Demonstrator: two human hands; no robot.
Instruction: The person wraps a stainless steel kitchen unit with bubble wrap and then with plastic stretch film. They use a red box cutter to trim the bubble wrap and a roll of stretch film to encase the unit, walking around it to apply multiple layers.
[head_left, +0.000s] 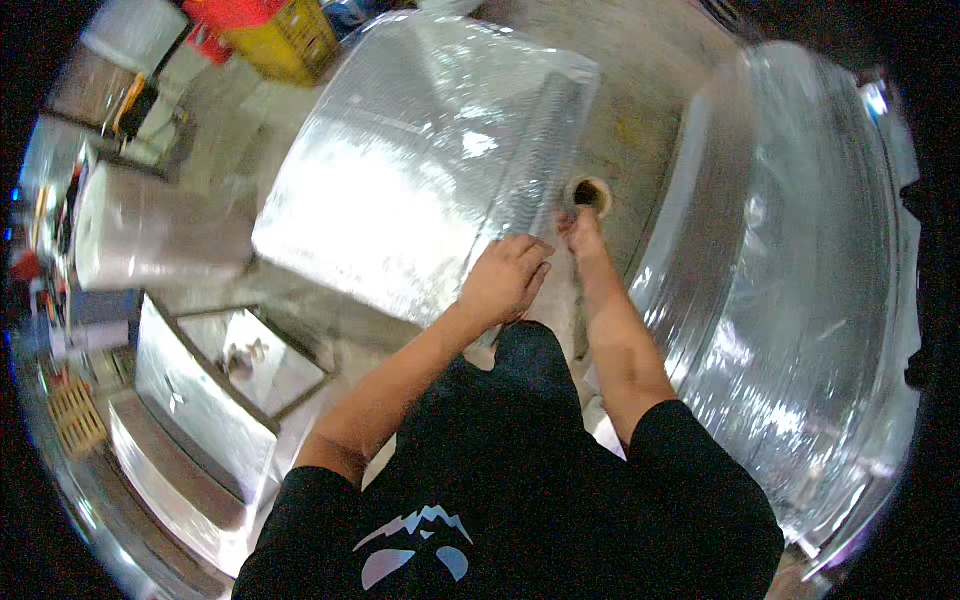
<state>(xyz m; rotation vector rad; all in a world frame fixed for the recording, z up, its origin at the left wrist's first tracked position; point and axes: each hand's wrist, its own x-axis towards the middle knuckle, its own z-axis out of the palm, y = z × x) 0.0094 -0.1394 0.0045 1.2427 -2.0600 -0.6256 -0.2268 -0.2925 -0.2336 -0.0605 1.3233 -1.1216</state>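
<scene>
A large block wrapped in shiny clear plastic film (400,150) stands in front of me. My left hand (508,278) lies on its near right corner, fingers stretched over the film and only slightly bent. Just right of the block, my right hand (580,232) is closed at the near side of a roll with a hollow core (604,197). The roll's round end and dark hole face up toward me. Most of its body is hidden below, and blur hides how the right fingers sit on it.
A long film-wrapped stack (800,270) runs along my right. On the left stand a wrapped pale bundle (150,230), more wrapped flat pieces (200,400) and a small slatted wooden piece (76,416). Yellow and red crates (285,45) are at the far left. Concrete floor (635,110) shows between the stacks.
</scene>
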